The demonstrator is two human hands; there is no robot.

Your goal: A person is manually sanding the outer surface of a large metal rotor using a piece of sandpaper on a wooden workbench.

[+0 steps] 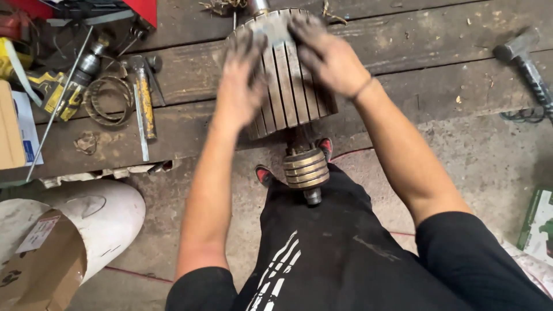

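Observation:
A large slotted motor rotor (291, 92) lies on a dark wooden workbench (432, 63), its shaft pointing toward me. Brass slip rings (306, 167) sit on the shaft end that overhangs the bench edge. My left hand (242, 86) rests flat on the rotor's left side, fingers spread and grimy. Across the rotor's upper right side lies my right hand (325, 55), also flat on it. Both hands are blurred by motion. Neither is closed around anything.
A hammer (527, 66) lies at the bench's right end. On the left lie a yellow power tool (55, 92), a coil of wire (109, 101), a small hammer (144, 95) and a metal rod (57, 103). A white drum (98, 222) and cardboard (40, 265) stand below left.

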